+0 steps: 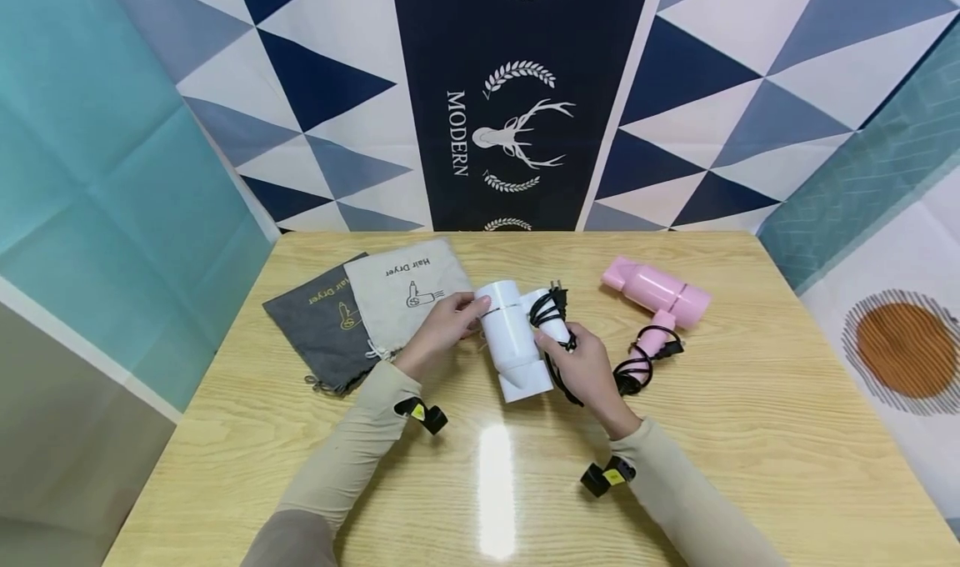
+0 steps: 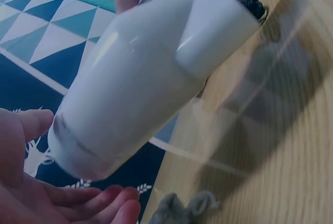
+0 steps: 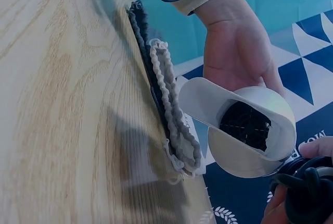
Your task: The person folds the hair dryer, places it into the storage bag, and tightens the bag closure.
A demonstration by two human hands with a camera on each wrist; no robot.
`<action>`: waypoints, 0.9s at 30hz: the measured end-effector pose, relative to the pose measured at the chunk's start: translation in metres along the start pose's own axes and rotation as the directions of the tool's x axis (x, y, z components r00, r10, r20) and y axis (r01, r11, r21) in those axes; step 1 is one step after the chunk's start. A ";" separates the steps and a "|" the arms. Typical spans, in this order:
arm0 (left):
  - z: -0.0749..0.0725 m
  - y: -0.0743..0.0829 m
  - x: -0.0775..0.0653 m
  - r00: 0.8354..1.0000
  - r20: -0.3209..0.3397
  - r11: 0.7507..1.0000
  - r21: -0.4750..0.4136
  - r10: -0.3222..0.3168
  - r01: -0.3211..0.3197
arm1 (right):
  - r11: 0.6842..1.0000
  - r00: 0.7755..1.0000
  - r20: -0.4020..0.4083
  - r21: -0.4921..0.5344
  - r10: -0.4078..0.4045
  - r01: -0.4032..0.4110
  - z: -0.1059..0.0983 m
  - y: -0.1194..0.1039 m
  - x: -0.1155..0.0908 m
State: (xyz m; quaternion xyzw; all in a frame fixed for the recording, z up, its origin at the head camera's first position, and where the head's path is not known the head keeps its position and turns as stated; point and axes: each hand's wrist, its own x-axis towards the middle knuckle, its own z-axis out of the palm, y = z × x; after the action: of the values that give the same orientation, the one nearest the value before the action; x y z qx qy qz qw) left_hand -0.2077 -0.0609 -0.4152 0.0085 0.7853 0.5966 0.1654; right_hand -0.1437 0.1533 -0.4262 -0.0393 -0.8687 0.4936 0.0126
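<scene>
A white hair dryer (image 1: pixel 512 333) is held above the table, its nozzle (image 1: pixel 526 381) towards the near side. My right hand (image 1: pixel 583 369) grips its handle, which has a black cord (image 1: pixel 551 307) wound around it. At the barrel's other end is my left hand (image 1: pixel 444 327). In the left wrist view, the left thumb (image 2: pixel 37 124) meets the barrel's edge, and the fingers (image 2: pixel 99 203) extend loosely beneath it. The right wrist view looks into the nozzle opening (image 3: pixel 247 126), where a dark grille shows.
A pink hair dryer (image 1: pixel 660 290) with its cord wrapped lies on the table (image 1: pixel 675 450) at the right. Left of the hands, a light drawstring bag (image 1: pixel 401 288) printed "Hair Dryer" overlaps a dark grey one (image 1: pixel 315 325). A patterned backdrop (image 1: pixel 510 92) stands behind the table.
</scene>
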 end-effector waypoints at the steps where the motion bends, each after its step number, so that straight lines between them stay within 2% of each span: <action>1: -0.002 -0.001 0.001 1.000 0.003 1.000 -0.015 -0.006 0.006 | 1.000 1.000 -0.001 -0.002 0.003 -0.003 0.000 0.000 0.000; 7: -0.016 -0.005 0.006 1.000 0.017 1.000 -0.017 -0.017 0.017 | 1.000 1.000 0.000 -0.010 0.019 -0.019 -0.001 0.002 -0.002; 11: -0.026 -0.011 0.011 0.999 -0.027 0.988 0.151 0.024 -0.020 | 0.999 1.000 0.008 -0.025 0.021 -0.020 -0.003 0.002 -0.002; 14: -0.034 -0.016 0.015 0.995 -0.059 0.942 0.330 0.085 -0.061 | 0.999 1.000 0.005 -0.037 0.021 -0.021 -0.004 0.002 0.000; 16: -0.038 -0.019 0.017 0.993 -0.062 0.907 0.415 0.102 -0.067 | 0.999 1.000 0.004 -0.040 0.025 -0.025 -0.004 0.002 0.001; 19: -0.043 -0.024 0.019 0.994 -0.039 0.862 0.503 0.102 -0.069 | 0.999 0.999 0.010 -0.044 0.033 -0.033 -0.004 0.003 0.001; 24: -0.048 -0.033 0.020 0.991 -0.015 0.757 0.647 0.132 -0.091 | 0.998 0.999 0.017 -0.049 0.043 -0.042 -0.002 0.006 0.000; 27: -0.049 -0.035 0.018 0.992 -0.020 0.708 0.702 0.124 -0.075 | 0.998 0.999 0.017 -0.051 0.044 -0.043 -0.001 0.008 0.001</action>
State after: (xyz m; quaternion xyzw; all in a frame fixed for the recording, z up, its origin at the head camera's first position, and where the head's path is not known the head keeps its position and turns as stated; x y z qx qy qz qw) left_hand -0.2313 -0.1128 -0.4410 0.0932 0.9558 0.2633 0.0917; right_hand -0.1442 0.1581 -0.4327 -0.0542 -0.8799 0.4721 -0.0069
